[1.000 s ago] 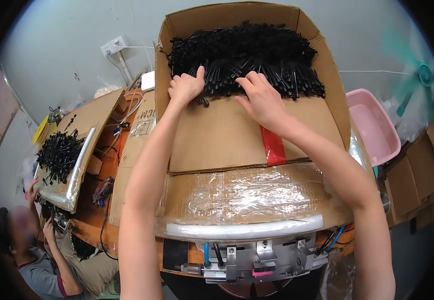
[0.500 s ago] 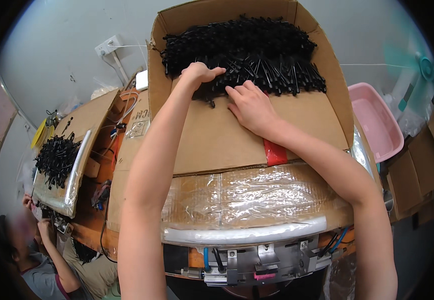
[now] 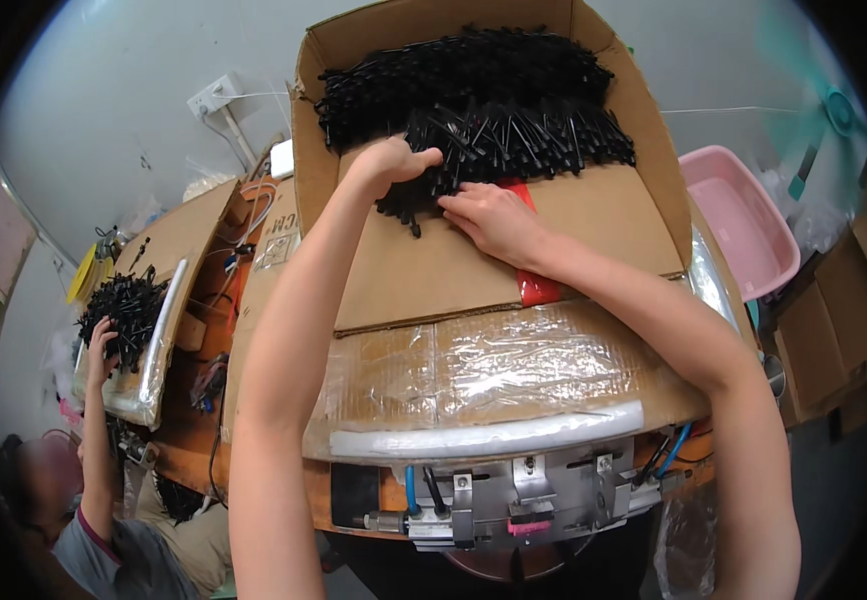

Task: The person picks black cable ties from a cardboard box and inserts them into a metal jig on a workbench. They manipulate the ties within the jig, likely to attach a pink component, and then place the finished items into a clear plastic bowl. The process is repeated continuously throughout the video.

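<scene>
Bare left arm [image 3: 299,330] runs up from below, slightly bent; bare left hand [image 3: 390,163] back up, wrist bent right, one digit [image 3: 432,157] jutting right, other fingers hidden. Bare right arm [image 3: 644,305] bent, forearm slanting up-left; bare right hand [image 3: 499,220] back up, fingers [image 3: 462,203] together, pointing left.

Left hand [image 3: 391,162]: fingers hidden from view, upper centre
Black pieces [image 3: 514,140]: individually too small and crowded to tell
Cardboard box [image 3: 604,215]: far wall cut by top edge
Fan [image 3: 839,110]: blades blurred, upper right
Co-worker [image 3: 129,550]: face blurred, lower left
Forearms [image 3: 279,500]: cut off by bottom edge
</scene>
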`<state>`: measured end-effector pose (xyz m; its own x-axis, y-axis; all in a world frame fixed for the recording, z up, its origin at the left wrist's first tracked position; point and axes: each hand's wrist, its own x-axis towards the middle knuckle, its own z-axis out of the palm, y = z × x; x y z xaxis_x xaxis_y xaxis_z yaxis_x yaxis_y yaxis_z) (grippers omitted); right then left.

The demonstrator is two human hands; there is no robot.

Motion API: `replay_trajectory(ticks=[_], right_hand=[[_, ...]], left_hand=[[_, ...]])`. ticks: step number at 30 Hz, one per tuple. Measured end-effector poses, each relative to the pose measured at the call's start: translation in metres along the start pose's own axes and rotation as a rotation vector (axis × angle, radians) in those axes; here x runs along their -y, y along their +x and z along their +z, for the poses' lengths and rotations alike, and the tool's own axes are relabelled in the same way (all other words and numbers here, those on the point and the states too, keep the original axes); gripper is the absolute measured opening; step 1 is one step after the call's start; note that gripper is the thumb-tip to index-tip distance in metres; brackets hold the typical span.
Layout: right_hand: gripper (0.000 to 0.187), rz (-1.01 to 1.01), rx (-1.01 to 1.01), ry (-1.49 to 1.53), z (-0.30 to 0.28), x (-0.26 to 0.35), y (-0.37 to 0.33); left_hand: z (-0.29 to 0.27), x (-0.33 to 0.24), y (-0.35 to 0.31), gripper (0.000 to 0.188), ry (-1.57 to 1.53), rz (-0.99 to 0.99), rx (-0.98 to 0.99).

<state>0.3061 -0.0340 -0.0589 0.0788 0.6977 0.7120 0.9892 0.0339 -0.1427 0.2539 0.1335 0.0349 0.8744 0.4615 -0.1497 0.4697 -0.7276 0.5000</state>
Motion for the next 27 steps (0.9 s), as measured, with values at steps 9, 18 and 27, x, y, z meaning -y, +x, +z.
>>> replay_trajectory(ticks=[9,18,27], right_hand=[[0.02,-0.009,0.105,0.025,-0.04,0.046,-0.063],[0.016,-0.03,0.241,0.04,-0.084,0.086,-0.111],[0.016,0.231,0.363,0.221,-0.15,0.102,-0.106]], left_hand=[[0.047,-0.005,-0.068,0.053,-0.031,0.051,-0.031],[0.102,-0.014,-0.134,0.084,-0.074,0.123,-0.103],[0.07,-0.022,-0.159,0.092,0.136,0.074,-0.036]])
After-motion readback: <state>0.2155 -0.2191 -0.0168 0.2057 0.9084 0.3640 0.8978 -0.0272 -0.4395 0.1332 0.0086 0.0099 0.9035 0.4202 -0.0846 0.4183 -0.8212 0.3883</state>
